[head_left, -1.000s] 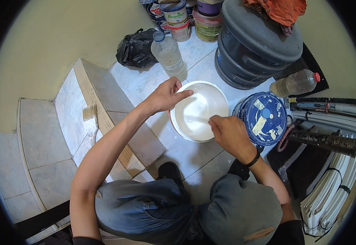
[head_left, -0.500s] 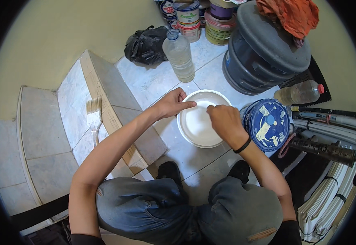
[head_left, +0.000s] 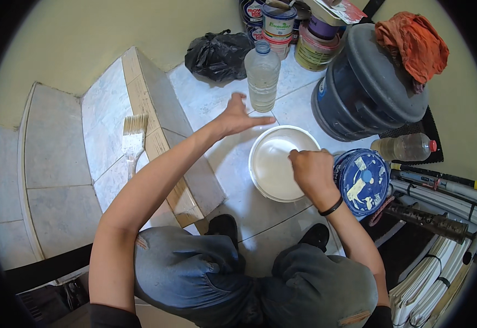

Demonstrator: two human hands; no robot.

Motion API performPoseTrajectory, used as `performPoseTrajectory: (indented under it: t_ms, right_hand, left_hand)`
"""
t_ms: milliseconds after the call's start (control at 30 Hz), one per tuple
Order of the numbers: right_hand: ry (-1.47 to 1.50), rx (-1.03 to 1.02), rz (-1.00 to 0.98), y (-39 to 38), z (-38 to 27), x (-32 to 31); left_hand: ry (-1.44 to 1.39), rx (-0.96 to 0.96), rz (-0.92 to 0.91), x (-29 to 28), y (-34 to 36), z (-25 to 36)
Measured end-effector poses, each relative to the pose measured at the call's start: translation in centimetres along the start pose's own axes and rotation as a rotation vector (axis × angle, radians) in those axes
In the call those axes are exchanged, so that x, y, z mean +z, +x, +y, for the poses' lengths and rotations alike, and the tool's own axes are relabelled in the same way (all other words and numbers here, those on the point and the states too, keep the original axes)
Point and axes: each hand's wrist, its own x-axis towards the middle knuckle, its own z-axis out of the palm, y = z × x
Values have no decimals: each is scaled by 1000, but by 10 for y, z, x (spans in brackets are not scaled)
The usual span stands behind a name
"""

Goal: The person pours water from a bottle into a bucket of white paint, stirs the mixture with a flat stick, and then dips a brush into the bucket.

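Note:
On the tiled floor between my feet stands a round white tub (head_left: 252,174) holding white liquid, probably paint. My right hand (head_left: 314,174) is curled closed over the tub's right side; whatever its fingers grip is hidden from view. Beyond the tub's left rim, my left hand (head_left: 234,118) hovers with thumb and fingers spread, holding nothing. Just past that hand, an uncapped clear plastic bottle (head_left: 262,82) partly filled with liquid stands upright. A wide paintbrush (head_left: 133,141) with whitish bristles lies on the step at left.
A blue-lidded bucket (head_left: 365,183) sits right of the tub. Behind it are a large dark barrel (head_left: 367,87) with an orange cloth (head_left: 413,46), and a red-capped bottle (head_left: 408,147). A black plastic bag (head_left: 219,54) and stacked paint cans (head_left: 278,27) stand at the back.
My left hand has left the tub's rim and opened toward the bottle. My right hand remains closed over the tub. The view has shifted, moving the scene slightly rightward.

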Motion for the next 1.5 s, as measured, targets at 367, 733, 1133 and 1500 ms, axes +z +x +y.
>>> performPoseTrajectory:
  t_ms: [367,733,1133,1500]
  right_hand:
    - [58,-43,-95,-17,-18,-10]
    - [-35,66,-25,-20,9,-9]
    - [46,75,36,-23,9,-11]
    - [78,90,20,-27,3,-18]
  left_hand:
    - [-70,484,629,26,45,15]
    - [-50,588,568,-2,60,27]
    - [627,830,102,-57,-19,32]
    - [894,971,-5,-52,-44,26]
